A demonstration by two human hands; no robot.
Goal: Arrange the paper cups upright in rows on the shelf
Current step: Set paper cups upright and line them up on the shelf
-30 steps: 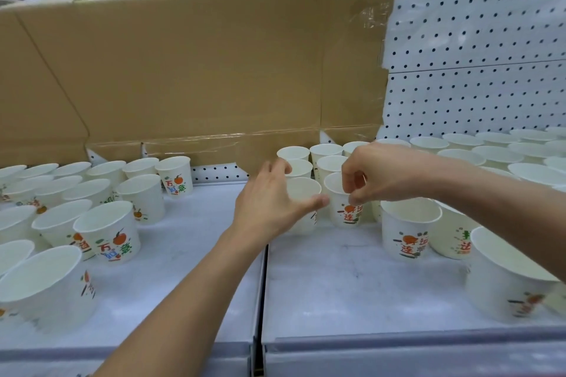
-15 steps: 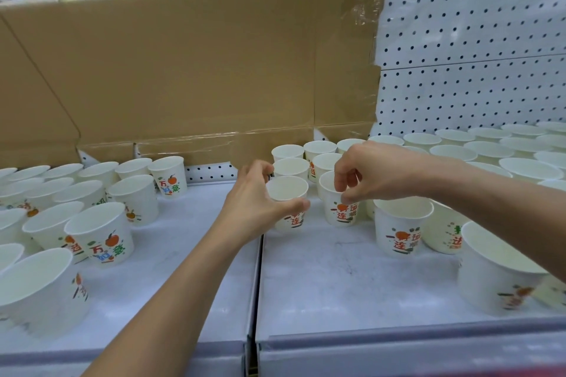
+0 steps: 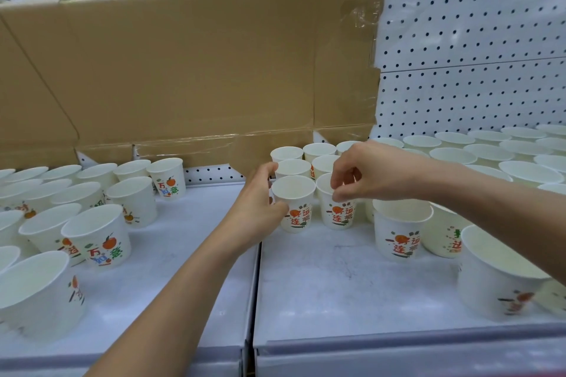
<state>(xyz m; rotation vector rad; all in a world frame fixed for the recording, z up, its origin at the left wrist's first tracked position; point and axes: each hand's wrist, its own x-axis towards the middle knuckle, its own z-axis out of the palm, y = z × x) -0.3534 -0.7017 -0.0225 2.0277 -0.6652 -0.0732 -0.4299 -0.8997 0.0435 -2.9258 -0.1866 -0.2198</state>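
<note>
Your left hand [image 3: 260,208] grips one small paper cup [image 3: 295,211], fingers curled round its wall. Your right hand [image 3: 367,174] pinches the rim of the neighbouring cup [image 3: 337,214]. Both stand upright on the shelf [image 3: 337,285], side by side, in front of the cardboard backing [image 3: 190,64]. Neither has visibly shifted since a second ago, so the row looks nearly aligned.

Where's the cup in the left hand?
Head view, centre: the cup stands right of the shelf seam, held by the left hand, beside a second cup the right hand pinches.
</note>
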